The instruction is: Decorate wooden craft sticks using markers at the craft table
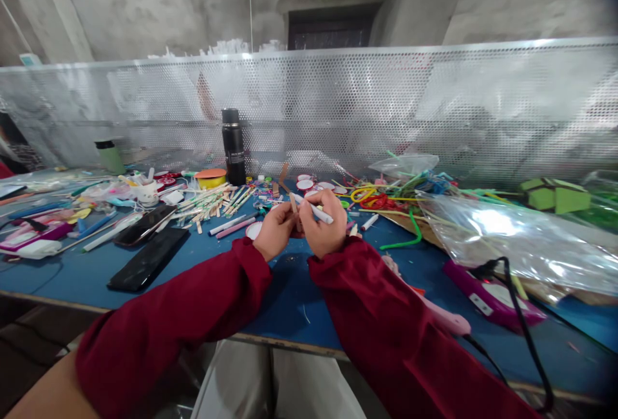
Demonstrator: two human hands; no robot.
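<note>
My left hand point(275, 232) is closed, pinching a narrow wooden craft stick point(292, 204) that stands nearly upright. Close beside it, my right hand point(326, 226) grips a white marker pen point(322, 215) like a writing tool. Its tip end is hidden behind the fingers near the stick. Both hands are held together over the front middle of the blue table point(284, 297). Left of them lie a pink marker point(235, 228) and a white marker with a dark end point(224, 225). A pen cap or short marker point(369, 222) rests to the right.
A black bottle point(234, 148) stands behind a pile of craft sticks point(212, 206). Two dark phones point(149, 258) lie on the left. To the right are pipe cleaners point(415, 232), clear plastic bags point(502, 229), a pink glue gun point(449, 318) and a purple power strip point(492, 297) with a black cable.
</note>
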